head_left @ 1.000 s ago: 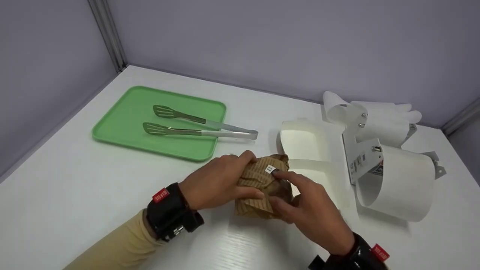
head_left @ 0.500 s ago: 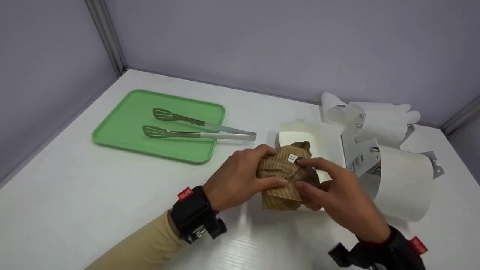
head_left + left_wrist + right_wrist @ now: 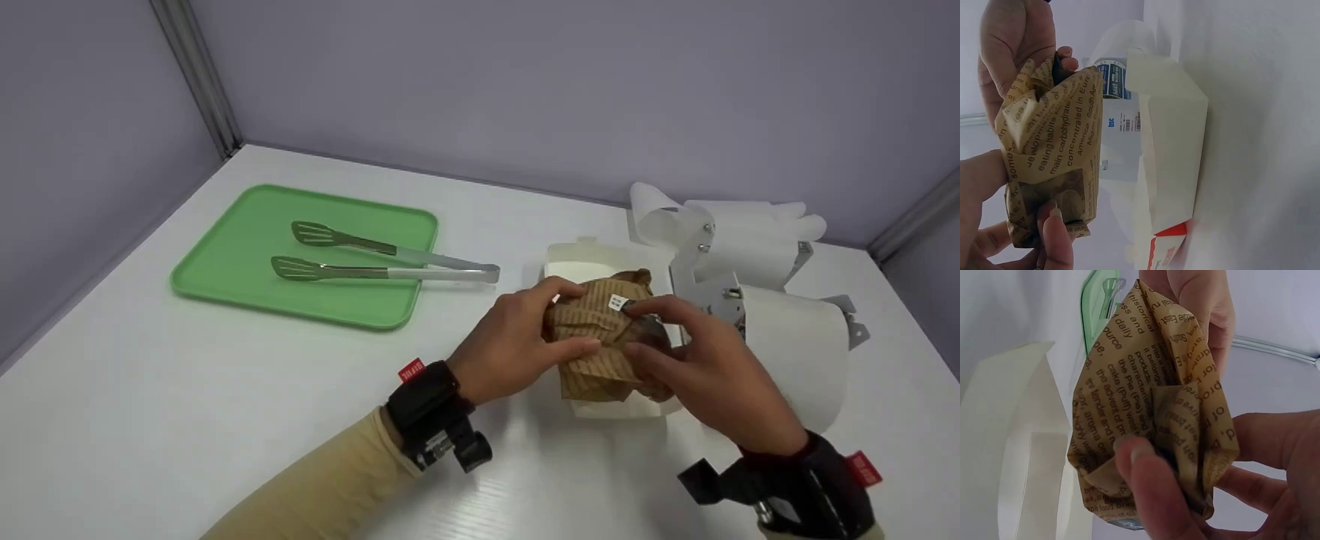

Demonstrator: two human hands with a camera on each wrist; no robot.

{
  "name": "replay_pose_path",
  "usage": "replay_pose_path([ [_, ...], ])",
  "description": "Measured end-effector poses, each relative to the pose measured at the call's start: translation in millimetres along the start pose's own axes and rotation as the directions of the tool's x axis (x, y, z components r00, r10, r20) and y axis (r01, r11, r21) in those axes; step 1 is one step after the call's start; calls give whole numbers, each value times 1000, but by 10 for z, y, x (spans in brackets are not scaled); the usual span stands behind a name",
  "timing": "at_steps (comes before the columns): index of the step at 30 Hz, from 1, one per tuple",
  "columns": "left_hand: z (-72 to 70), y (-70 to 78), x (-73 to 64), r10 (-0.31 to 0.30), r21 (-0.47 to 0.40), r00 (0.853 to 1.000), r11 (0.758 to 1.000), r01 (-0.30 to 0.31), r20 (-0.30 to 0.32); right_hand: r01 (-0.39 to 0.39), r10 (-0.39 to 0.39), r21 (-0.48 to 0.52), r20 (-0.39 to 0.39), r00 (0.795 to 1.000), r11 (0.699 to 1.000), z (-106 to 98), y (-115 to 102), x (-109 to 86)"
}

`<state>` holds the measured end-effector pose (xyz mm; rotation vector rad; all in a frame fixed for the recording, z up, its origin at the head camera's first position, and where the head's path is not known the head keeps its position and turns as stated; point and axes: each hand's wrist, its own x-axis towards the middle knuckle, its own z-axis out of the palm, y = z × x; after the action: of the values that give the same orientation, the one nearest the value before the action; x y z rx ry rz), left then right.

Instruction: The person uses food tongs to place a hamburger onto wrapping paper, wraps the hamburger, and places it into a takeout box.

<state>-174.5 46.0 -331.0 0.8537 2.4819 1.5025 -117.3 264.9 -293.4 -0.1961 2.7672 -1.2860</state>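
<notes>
A parcel wrapped in printed brown paper (image 3: 589,326) is held between both hands above an open white takeaway box (image 3: 581,259). My left hand (image 3: 514,341) grips its left side, thumb across the front. From the right, my right hand (image 3: 709,360) pinches the parcel near a small white label (image 3: 618,302). In the left wrist view the printed wrapper (image 3: 1058,138) has a see-through window, and the box (image 3: 1176,157) stands apart from it. Folded paper ends (image 3: 1176,439) face the right wrist camera. What the wrapper contains is hard to make out.
On the left lies a green tray (image 3: 225,270), with metal tongs (image 3: 442,268) across it and past its right edge. A white metal holder with curled white sheets (image 3: 795,330) stands right of the box. Grey walls (image 3: 525,90) bound the table behind.
Both hands have carried the wrapped parcel to the right and slightly away, from beside the box to above it. The tray and tongs lie as before, while the head view has shifted slightly.
</notes>
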Motion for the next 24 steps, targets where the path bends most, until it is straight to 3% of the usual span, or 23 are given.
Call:
replay_pose_path([
  [8, 123, -78, 63, -27, -158, 998, 987, 35, 55, 4, -8, -118, -31, 999, 993, -23, 87, 16],
  [15, 179, -135, 60, -70, -165, 989, 982, 90, 129, -1, -4, -198, -26, 1000, 980, 11, 155, 48],
  [18, 190, -159, 60, -96, -117, 984, 987, 114, 149, -5, -1, -244, -21, 1000, 970, 34, 191, 67],
  [24, 202, -210, 60, -131, 99, 974, 988, 114, 184, -5, 13, -273, 25, 1000, 962, 98, 254, 95],
])
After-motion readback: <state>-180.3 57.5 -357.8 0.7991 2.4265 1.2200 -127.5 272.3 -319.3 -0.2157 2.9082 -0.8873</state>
